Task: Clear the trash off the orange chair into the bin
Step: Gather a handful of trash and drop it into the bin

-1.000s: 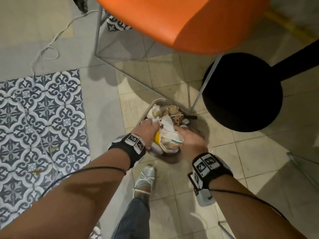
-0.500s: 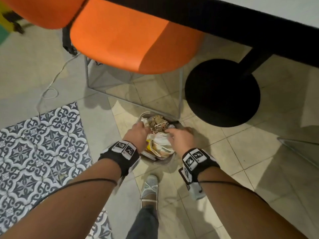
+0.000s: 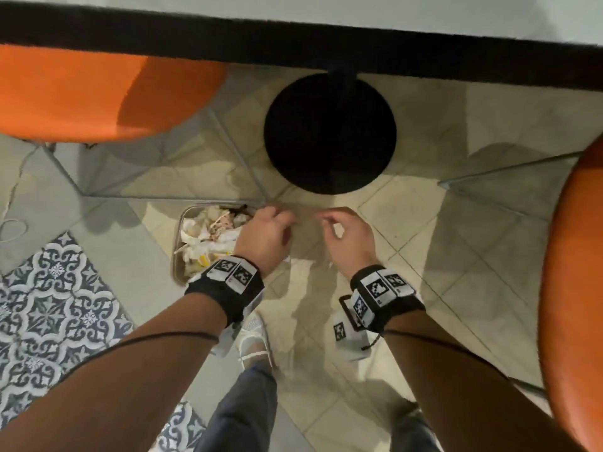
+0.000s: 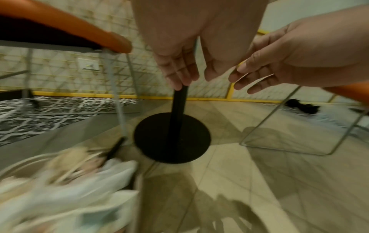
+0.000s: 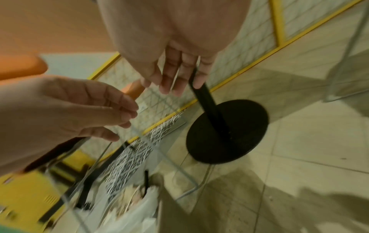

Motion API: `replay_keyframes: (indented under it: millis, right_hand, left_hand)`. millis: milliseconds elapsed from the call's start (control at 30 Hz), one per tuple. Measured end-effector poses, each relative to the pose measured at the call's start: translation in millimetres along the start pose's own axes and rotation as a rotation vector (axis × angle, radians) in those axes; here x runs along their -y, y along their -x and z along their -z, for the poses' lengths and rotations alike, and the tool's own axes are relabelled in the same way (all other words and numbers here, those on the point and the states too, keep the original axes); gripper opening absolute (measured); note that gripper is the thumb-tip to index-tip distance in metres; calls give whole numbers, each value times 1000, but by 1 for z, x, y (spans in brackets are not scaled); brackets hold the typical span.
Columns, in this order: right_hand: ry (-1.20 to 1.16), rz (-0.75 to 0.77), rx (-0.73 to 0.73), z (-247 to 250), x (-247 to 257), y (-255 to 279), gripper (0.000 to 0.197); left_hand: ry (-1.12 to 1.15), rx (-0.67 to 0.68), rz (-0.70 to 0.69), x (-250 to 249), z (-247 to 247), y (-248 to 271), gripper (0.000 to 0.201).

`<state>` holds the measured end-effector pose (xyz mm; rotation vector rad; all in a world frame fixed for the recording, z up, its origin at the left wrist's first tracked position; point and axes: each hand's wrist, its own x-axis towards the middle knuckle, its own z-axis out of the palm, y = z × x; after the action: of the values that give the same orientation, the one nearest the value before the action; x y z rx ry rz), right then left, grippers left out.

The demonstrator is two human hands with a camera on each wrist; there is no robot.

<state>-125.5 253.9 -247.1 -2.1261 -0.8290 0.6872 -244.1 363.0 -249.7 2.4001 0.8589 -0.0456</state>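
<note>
Beige floor tiles [image 3: 408, 223] ran under a dark-edged table [image 3: 293, 44], with a patterned rug [image 3: 49, 305] at the left. Our fingers [image 4: 179, 74] hung loosely apart and pinched nothing; the wrist views showed both palms bare. Our left hand [image 3: 264, 236] hovered over the right edge of the bin [image 3: 177, 256], and our right hand [image 3: 349, 243] hung just beside it over bare tile, clear of the bin. The bin stood on the floor at the foot of the orange chair [image 3: 98, 93], heaped to its rim with crumpled paper trash [image 3: 208, 236]. The table's black round base [image 3: 329, 132] stood beyond our hands, and a second orange seat [image 3: 571, 288] showed at the right edge. The part of the chair's seat we could see carried no trash, though its far side was cut off by the table edge. We judged the dumping done or nearly so. If anything was left, the chair lay up and to the left of our fingers, so the left hand was the nearer.
</note>
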Motion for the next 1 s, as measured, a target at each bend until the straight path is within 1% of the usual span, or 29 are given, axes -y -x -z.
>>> replay_keyframes:
  millis: [33, 100, 167, 267, 333, 400, 500, 567, 600, 667, 733, 800, 833, 867, 933, 1000]
  right_hand:
    - [-22, -22, -61, 24, -10, 6, 22]
    - [-95, -73, -177, 76, -30, 21, 23]
    - [-143, -67, -338, 132, -55, 40, 24]
    - [-148, -49, -567, 215, -98, 71, 20]
    - [-132, -59, -665, 267, -128, 95, 20]
    - [-82, -103, -676, 318, -157, 118, 22]
    - [-1, -137, -740, 386, -207, 152, 23]
    - [94, -215, -786, 424, -242, 173, 22]
    - [146, -270, -791, 440, -258, 182, 23]
    - [211, -412, -788, 468, -284, 196, 36]
    - [237, -556, -841, 489, -301, 206, 50]
    - [240, -677, -861, 504, -314, 213, 59]
    - [218, -749, -827, 508, -321, 214, 62]
    - [195, -821, -770, 511, -326, 215, 65]
    - [183, -925, -632, 510, -333, 212, 69]
    - [207, -997, -509, 504, -337, 207, 74]
  left_hand:
    - [17, 4, -44, -27, -6, -7, 28]
    - [56, -6, -136, -83, -19, -17, 24]
    - [100, -17, -235, -145, -36, -25, 19]
    - [164, 26, -369, -239, -68, -32, 19]
    - [184, 71, -416, -301, -92, -33, 19]
    - [176, 116, -405, -359, -117, -31, 19]
    - [110, 225, -308, -435, -156, -26, 22]
    - [133, 293, -242, -477, -178, -25, 26]
    - [153, 305, -215, -494, -188, -26, 29]
    - [126, 302, -167, -519, -207, -33, 41]
    - [37, 299, -129, -537, -220, -44, 62]
    - [-97, 354, -112, -550, -230, -56, 88]
    - [-173, 387, -130, -552, -234, -61, 97]
    - [-243, 414, -163, -554, -238, -65, 102]
    - [-329, 445, -223, -551, -245, -71, 102]
    - [-375, 448, -270, -549, -245, -74, 98]
